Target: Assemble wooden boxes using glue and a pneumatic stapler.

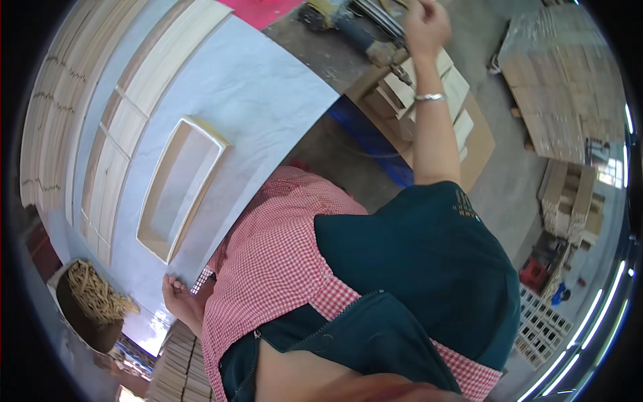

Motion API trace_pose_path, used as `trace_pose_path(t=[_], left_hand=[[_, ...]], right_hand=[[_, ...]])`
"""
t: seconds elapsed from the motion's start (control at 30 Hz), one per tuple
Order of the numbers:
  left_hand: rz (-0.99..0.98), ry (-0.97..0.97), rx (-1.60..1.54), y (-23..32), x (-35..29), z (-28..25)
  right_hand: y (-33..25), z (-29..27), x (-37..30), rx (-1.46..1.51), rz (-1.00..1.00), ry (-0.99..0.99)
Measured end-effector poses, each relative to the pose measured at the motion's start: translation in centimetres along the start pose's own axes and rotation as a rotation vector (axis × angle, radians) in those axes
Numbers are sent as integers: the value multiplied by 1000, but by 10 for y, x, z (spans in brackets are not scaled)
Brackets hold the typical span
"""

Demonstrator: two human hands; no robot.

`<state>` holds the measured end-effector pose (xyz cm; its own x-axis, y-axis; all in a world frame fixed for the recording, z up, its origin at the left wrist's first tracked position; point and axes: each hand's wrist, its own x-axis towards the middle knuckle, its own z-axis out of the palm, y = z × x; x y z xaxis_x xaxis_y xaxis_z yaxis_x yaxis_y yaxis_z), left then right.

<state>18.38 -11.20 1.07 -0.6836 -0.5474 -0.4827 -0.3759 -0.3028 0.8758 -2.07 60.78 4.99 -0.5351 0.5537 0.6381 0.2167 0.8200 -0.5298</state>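
Observation:
A rectangular, open wooden frame (175, 246) with a light rim lies on the pale table (268, 87). Close to its near end, at the table's edge, my left hand (182, 303) has its fingers loosely bent and apart, with nothing visible in them. My right arm is stretched far out to the right. At its end my right hand (427, 32) is closed, the fingertips at the picture's top edge; whatever they may hold cannot be made out. Below that hand is a drill-like power tool (358, 39) with a metal tip, beside pale wooden pieces (455, 90) on cardboard.
Long stacked wooden strips (50, 114) and shorter wooden boards (127, 107) line the table's far left side. A container of small tan wooden sticks (100, 295) stands at the lower left. Wrapped stacks of flat boards (559, 87) rest on the floor at right.

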Motion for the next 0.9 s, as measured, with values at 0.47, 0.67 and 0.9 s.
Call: trace_pose_path(t=[0.47,0.67,0.9], left_hand=[[45,37,67,-4,8,-8],[235,3,176,4,-28,38],[560,-12,450,3,-34,51]], right_hand=[[226,-99,-134,-680,766,-418],[170,-157,-28,-602,321,-77],[-143,-52,-13,149,-711,-602]])
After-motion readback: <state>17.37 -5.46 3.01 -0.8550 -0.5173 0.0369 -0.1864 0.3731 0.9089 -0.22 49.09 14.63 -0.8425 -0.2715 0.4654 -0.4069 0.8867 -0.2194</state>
